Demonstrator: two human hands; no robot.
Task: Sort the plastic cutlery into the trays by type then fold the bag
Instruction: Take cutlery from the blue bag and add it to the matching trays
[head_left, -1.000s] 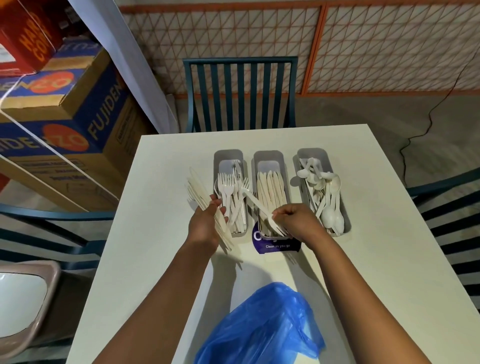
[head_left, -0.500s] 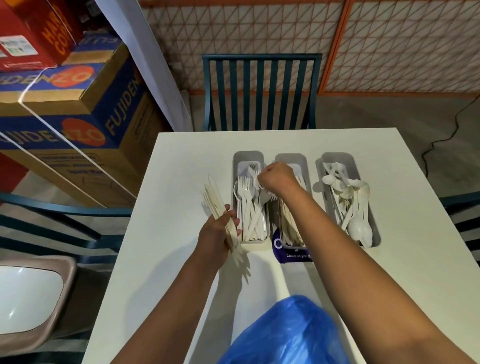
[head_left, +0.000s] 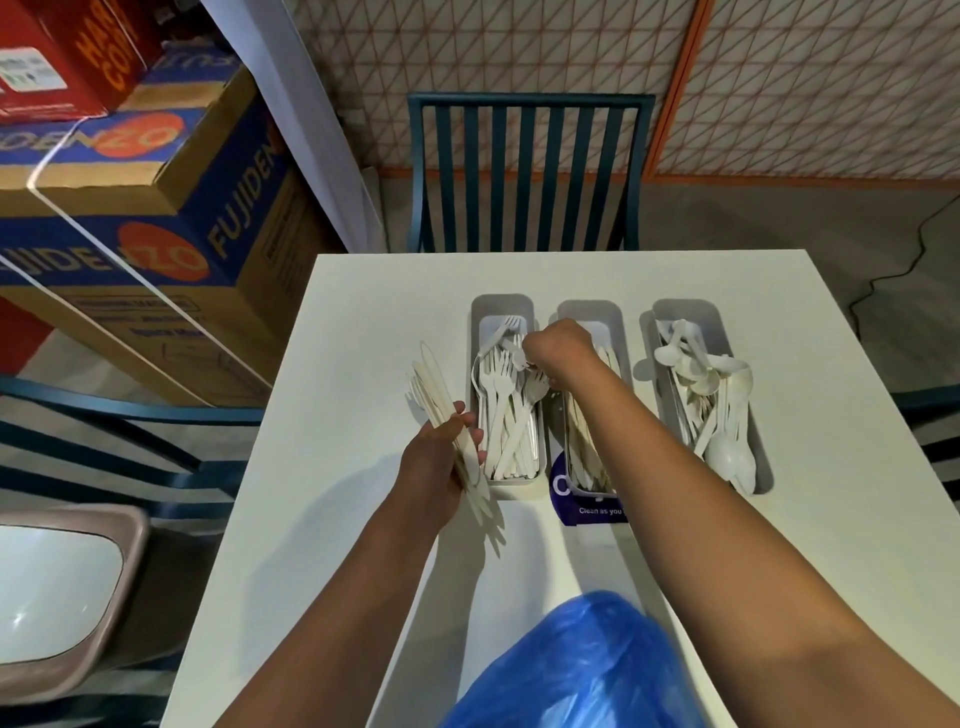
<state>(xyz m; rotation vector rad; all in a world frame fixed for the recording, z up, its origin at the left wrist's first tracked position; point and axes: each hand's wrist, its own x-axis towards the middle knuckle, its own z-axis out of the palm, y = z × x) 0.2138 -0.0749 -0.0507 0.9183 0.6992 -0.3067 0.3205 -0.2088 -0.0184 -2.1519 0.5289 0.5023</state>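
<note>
White table (head_left: 332, 519), teal chair (head_left: 524, 171) at its far edge, cardboard boxes (head_left: 156, 218) stacked off the left side. I see 3 trays in a row toward the far edge: left tray (head_left: 501, 306) w/ forks, middle tray (head_left: 589, 312) w/ knives, right tray (head_left: 685, 312) w/ spoons. Left hand (head_left: 434, 467) sits just left of the fork tray, fingers wrapped round a bundle of knives (head_left: 436, 389). Right hand (head_left: 558, 348) is curled over the gap btwn fork & knife trays; can't tell what it has. Blue bag (head_left: 576, 670) lies at the near edge, purple card (head_left: 563, 501) under the middle tray.
</note>
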